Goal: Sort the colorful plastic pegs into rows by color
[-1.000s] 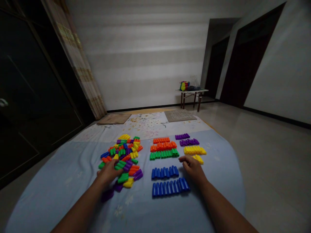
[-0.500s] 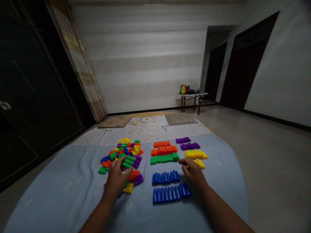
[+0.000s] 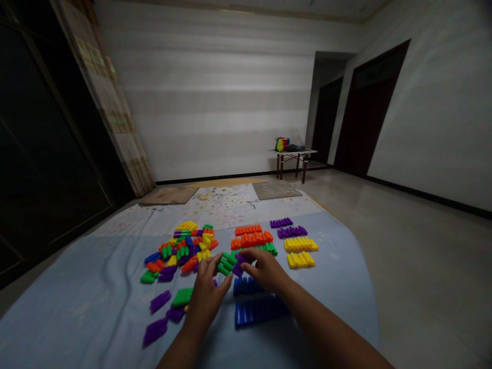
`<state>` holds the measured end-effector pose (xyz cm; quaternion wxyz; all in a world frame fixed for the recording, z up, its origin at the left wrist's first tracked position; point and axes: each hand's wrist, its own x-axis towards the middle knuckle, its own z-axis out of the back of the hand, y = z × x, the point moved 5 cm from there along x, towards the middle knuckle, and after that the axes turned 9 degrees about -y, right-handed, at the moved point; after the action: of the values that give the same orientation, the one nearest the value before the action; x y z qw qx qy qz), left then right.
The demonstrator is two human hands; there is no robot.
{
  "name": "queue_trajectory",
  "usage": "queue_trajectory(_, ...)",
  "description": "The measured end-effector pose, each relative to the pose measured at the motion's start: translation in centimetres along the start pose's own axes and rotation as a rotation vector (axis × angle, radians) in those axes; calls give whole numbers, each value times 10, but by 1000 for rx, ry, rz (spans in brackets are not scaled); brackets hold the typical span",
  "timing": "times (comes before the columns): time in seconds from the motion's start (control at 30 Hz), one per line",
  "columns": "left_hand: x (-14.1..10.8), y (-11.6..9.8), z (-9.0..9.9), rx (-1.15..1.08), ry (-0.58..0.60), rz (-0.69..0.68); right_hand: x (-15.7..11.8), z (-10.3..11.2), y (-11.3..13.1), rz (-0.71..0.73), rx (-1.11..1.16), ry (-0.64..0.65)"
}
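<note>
Above the table, my left hand [image 3: 205,287] grips the green ridged plastic blocks [image 3: 226,263]. Joined to their right end are purple blocks [image 3: 238,265], which my right hand [image 3: 267,271] pinches between thumb and fingers. Beneath and behind the hands lie a green row [image 3: 271,249] and an upper blue row [image 3: 246,286], both partly covered. A lower blue row [image 3: 261,311] runs under my right forearm. To the left spreads a mixed pile of coloured blocks [image 3: 184,251]. Loose purple blocks [image 3: 156,332] and a green block [image 3: 182,297] lie nearer, beside my left wrist.
Orange rows [image 3: 257,239], yellow rows [image 3: 301,244] and purple rows [image 3: 292,231] lie on the right half of the round, cloth-covered table [image 3: 338,307]. Two flat boards, one brown [image 3: 169,195] and one grey [image 3: 275,190], rest at the far edge. A small table [image 3: 294,152] stands beyond.
My left hand has carried the green and purple blocks rightward from the pile. My right hand has moved left from beside the yellow row and taken hold of the purple end. The view has shifted slightly.
</note>
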<state>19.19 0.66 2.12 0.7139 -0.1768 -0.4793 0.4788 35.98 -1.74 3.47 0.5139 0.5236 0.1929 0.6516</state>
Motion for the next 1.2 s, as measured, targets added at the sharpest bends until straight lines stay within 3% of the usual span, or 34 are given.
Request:
queue_trajectory(0.17, -4, 7, -1, -2, 23, 4, -3, -3, 4, 30, -69, 40)
queue_trajectory(0.27, -1, 19, 6, 13, -33, 60, -6, 2, 0, 20, -113, 37)
queue_trajectory(0.4, 2, 45, 23, 57, -192, 196, -6, 24, -16, -46, -91, -79)
queue_trajectory(0.47, 1, 51, 27, 64, -209, 223, -4, 40, -27, -84, -77, -169)
queue_trajectory(0.63, -3, 42, 19, 64, -94, 226, -4, 69, -52, -137, -93, -301)
queue_trajectory(0.83, -1, 31, 6, 58, 49, 219, -9, 74, -70, -163, -111, -358)
queue_trajectory(1.03, 22, 22, -12, 130, 200, 53, -6, 83, -71, -167, -80, -455)
queue_trajectory(1.2, 44, 9, -45, 204, 300, -75, -6, 88, -69, -166, -55, -499)
